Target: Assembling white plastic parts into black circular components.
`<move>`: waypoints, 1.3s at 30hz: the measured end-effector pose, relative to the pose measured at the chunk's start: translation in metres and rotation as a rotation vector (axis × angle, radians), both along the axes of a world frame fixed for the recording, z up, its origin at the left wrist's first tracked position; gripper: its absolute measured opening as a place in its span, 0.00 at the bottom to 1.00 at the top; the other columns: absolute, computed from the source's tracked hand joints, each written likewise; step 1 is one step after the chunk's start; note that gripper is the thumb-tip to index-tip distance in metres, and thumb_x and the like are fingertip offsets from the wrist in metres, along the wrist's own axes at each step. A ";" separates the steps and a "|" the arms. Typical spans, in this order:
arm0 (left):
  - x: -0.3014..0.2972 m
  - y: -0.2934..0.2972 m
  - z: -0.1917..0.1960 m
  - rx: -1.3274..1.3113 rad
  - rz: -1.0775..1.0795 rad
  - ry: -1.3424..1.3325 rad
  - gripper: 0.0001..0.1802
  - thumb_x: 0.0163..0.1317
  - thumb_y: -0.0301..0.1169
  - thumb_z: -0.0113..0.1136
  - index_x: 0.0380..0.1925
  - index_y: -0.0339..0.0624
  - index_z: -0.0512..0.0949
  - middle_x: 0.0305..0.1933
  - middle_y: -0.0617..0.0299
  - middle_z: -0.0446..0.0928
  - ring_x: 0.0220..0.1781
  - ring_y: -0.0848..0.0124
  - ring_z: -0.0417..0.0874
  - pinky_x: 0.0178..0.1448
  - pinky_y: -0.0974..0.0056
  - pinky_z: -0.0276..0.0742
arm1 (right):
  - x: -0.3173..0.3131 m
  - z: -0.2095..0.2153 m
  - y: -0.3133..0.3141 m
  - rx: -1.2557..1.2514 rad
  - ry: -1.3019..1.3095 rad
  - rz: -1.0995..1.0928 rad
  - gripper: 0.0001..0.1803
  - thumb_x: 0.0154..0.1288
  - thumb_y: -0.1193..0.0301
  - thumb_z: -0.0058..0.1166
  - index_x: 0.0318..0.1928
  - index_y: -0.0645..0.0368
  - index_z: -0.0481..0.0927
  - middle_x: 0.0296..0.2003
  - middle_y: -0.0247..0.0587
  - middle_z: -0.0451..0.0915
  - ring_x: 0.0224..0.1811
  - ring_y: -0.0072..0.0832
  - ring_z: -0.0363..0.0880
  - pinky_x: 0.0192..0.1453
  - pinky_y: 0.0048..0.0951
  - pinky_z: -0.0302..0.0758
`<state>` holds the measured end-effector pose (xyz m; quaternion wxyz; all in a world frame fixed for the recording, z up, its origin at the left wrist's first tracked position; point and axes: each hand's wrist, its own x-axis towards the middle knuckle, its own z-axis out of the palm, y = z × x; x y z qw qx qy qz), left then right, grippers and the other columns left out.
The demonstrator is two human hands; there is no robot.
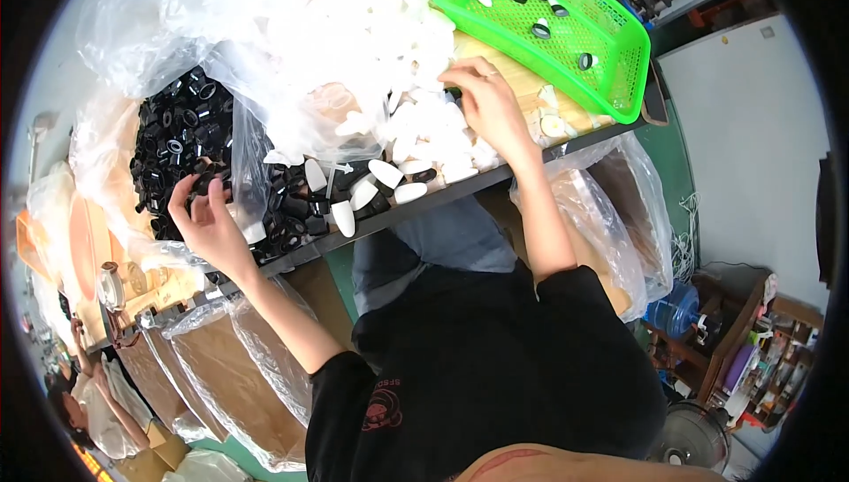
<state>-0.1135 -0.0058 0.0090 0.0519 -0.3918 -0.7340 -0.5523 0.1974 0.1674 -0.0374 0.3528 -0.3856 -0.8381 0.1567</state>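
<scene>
My left hand [210, 227] is at the lower edge of a heap of small black plastic caps [181, 119]. Its fingers are bent round one dark cap, partly hidden among the others. On the right, my right hand [495, 115] reaches over a pile of white plastic pieces [424, 133], fingers curled down. Something dark shows under its fingertips, but glare and the hand hide what it is. Between the hands, several white pointed tips joined to black caps [343, 217] lie along the table's front edge.
A green perforated basket [531, 44] at the back right holds several black-and-white pieces. Clear plastic bags [159, 18] spread over the table's back left. Plastic-lined boxes [230, 349] stand below the dark table edge [424, 200]. Another person [102, 402] is at the far left.
</scene>
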 end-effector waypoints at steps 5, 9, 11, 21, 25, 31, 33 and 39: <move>0.041 -0.008 0.000 0.138 -0.260 -0.323 0.11 0.58 0.16 0.63 0.41 0.30 0.79 0.44 0.58 0.79 0.34 0.77 0.81 0.44 0.74 0.79 | -0.019 -0.006 0.004 0.016 0.043 -0.062 0.07 0.61 0.81 0.55 0.40 0.61 0.81 0.44 0.43 0.77 0.37 0.35 0.78 0.43 0.33 0.75; 0.074 -0.007 -0.006 0.165 -0.428 -0.550 0.15 0.61 0.15 0.58 0.48 0.30 0.76 0.46 0.53 0.81 0.46 0.70 0.83 0.51 0.68 0.81 | -0.018 0.000 -0.003 -0.123 0.228 -0.092 0.04 0.64 0.80 0.55 0.39 0.63 0.79 0.37 0.41 0.79 0.32 0.28 0.78 0.39 0.27 0.75; 0.095 -0.001 -0.003 0.214 -0.520 -0.646 0.17 0.59 0.13 0.59 0.49 0.30 0.75 0.46 0.53 0.80 0.46 0.70 0.82 0.51 0.68 0.81 | -0.015 0.003 -0.013 -0.317 0.425 -0.073 0.06 0.66 0.80 0.54 0.43 0.63 0.77 0.35 0.40 0.79 0.33 0.25 0.79 0.40 0.26 0.75; 0.132 -0.002 -0.006 0.235 -0.710 -0.963 0.19 0.62 0.14 0.57 0.55 0.31 0.74 0.55 0.54 0.71 0.52 0.64 0.80 0.54 0.61 0.82 | -0.040 0.055 -0.096 -0.690 0.910 0.247 0.16 0.66 0.82 0.54 0.52 0.66 0.67 0.41 0.47 0.80 0.42 0.29 0.82 0.45 0.25 0.78; 0.137 0.000 -0.015 0.348 -0.742 -1.052 0.18 0.62 0.15 0.58 0.52 0.31 0.75 0.57 0.55 0.71 0.51 0.69 0.80 0.54 0.63 0.82 | -0.040 0.065 -0.114 -0.744 0.911 0.254 0.13 0.64 0.83 0.56 0.47 0.66 0.70 0.47 0.48 0.77 0.45 0.27 0.79 0.48 0.24 0.76; 0.140 -0.004 -0.005 0.416 -0.811 -1.153 0.17 0.62 0.16 0.58 0.52 0.31 0.76 0.56 0.55 0.71 0.52 0.70 0.78 0.54 0.65 0.82 | -0.053 0.060 -0.117 -0.286 0.709 0.236 0.09 0.61 0.82 0.60 0.40 0.66 0.75 0.46 0.47 0.74 0.48 0.30 0.75 0.53 0.28 0.72; 0.140 -0.004 -0.005 0.424 -0.814 -1.153 0.16 0.63 0.17 0.58 0.52 0.31 0.76 0.56 0.55 0.71 0.52 0.70 0.78 0.54 0.65 0.83 | -0.054 0.060 -0.117 -0.265 0.689 0.228 0.08 0.60 0.81 0.61 0.39 0.65 0.75 0.46 0.47 0.74 0.47 0.30 0.75 0.53 0.28 0.72; 0.139 -0.004 -0.003 0.430 -0.818 -1.184 0.14 0.65 0.17 0.54 0.51 0.31 0.76 0.55 0.54 0.71 0.52 0.69 0.79 0.52 0.66 0.84 | -0.055 0.059 -0.116 -0.201 0.638 0.195 0.08 0.58 0.79 0.63 0.37 0.64 0.77 0.44 0.47 0.75 0.45 0.32 0.76 0.51 0.30 0.73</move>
